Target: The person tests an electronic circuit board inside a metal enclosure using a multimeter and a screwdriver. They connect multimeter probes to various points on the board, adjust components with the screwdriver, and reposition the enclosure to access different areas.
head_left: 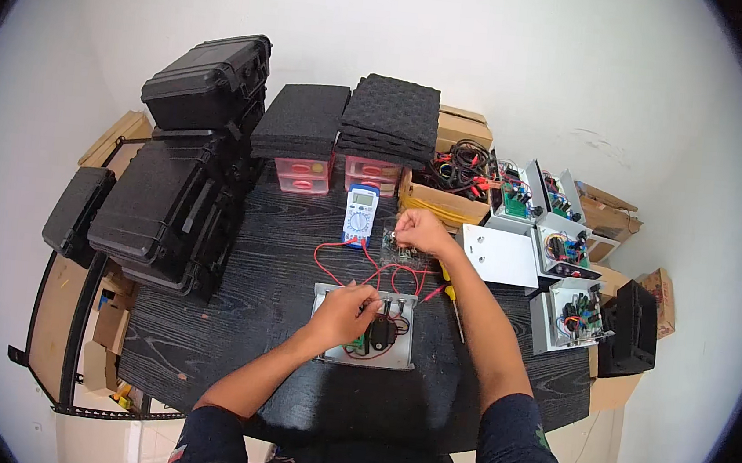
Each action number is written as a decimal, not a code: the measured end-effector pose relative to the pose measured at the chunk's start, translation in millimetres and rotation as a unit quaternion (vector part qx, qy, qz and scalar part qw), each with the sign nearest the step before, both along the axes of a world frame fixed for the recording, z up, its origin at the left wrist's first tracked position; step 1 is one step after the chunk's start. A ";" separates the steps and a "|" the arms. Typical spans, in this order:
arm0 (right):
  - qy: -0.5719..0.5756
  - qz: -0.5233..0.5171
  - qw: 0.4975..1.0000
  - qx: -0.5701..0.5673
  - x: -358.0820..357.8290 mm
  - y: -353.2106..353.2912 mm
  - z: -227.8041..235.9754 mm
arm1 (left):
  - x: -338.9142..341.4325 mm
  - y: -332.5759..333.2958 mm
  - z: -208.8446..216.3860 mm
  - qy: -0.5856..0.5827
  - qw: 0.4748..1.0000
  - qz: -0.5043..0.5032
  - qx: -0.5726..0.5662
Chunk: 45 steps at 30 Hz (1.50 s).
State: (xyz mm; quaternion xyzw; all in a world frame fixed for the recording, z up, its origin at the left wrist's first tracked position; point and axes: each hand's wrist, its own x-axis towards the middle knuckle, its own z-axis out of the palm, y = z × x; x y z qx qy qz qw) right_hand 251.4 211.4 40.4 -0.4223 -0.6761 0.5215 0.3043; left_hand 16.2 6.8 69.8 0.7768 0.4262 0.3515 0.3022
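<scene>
Casing [402, 344] lies beneath the left hand [344, 316] (its grip I cannot tell). The right hand [420, 233], pinched narrow, is at a clear bag [399, 254].

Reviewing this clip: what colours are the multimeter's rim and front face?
The multimeter has a blue rim and whitish face, shown in the head view.

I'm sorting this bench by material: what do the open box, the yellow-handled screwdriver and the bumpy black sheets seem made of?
Open box: probably sheet metal, pale and smooth, judging by its thin, straight walls.
Screwdriver: likely a plastic handle, solid bright yellow; the thin grayish shaft suggests metal.
Bumpy black sheets: apparently foam, matte, given the dimpled surface.
</scene>
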 end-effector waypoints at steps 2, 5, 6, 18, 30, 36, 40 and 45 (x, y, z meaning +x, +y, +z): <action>0.050 -0.011 0.998 -0.025 5.8 -0.1 -3.1 | -0.2 0.0 -2.5 -0.005 1.000 0.002 0.007; 0.087 -0.027 0.995 -0.038 10.5 -4.1 -2.5 | -0.8 1.4 -8.1 -0.005 1.000 0.005 0.004; 0.079 -0.035 0.996 -0.034 11.6 -6.9 0.3 | -1.4 1.6 -8.9 -0.004 1.000 0.006 0.001; 0.171 -0.034 0.982 -0.069 1.3 -87.7 39.1 | -3.0 8.6 -7.7 -0.181 0.982 0.047 -0.023; 0.221 0.003 0.959 -0.179 -10.3 -163.2 54.8 | 1.7 0.3 7.6 -0.139 0.989 0.035 0.031; 0.224 0.013 0.956 -0.188 -9.3 -162.4 49.8 | 1.4 0.4 6.5 -0.108 0.990 0.022 0.085; 0.205 0.023 0.964 -0.169 -7.3 -164.3 44.6 | -1.3 2.6 3.9 -0.069 0.989 0.015 0.128; 0.189 0.007 0.968 -0.164 -7.0 -167.8 41.7 | -0.7 0.2 4.5 -0.060 0.989 0.019 0.135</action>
